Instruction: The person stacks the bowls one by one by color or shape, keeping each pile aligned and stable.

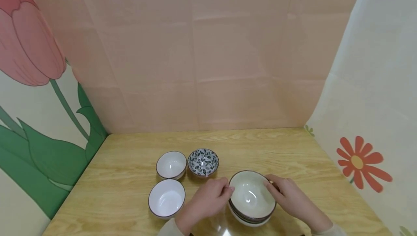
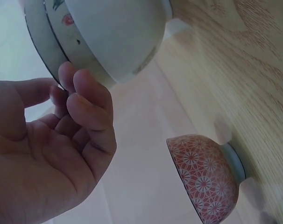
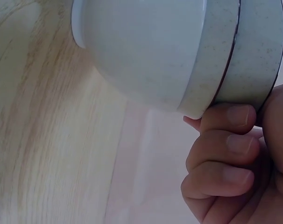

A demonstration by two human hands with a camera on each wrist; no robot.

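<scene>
A stack of nested bowls stands on the wooden table, right of centre in the head view. On top is a cream bowl (image 1: 252,190) with a dark rim; a white bowl (image 3: 141,56) forms the base, with a speckled band and dark rim lines above it. My left hand (image 1: 211,198) pinches the top bowl's rim from the left, thumb at the edge and fingers curled beneath. From the right, my right hand (image 1: 286,195) grips the same rim, thumb at the lip and fingers curled against the outer wall. The left wrist view shows a small floral motif on a stacked bowl.
Left of the stack, two white bowls (image 1: 167,198) stand one behind the other. Beside the rear one is a bowl with a blue-black leaf pattern (image 1: 203,162). A red flower-patterned bowl (image 2: 204,175) shows in the left wrist view. Cloth walls (image 1: 195,66) border the table (image 1: 107,192).
</scene>
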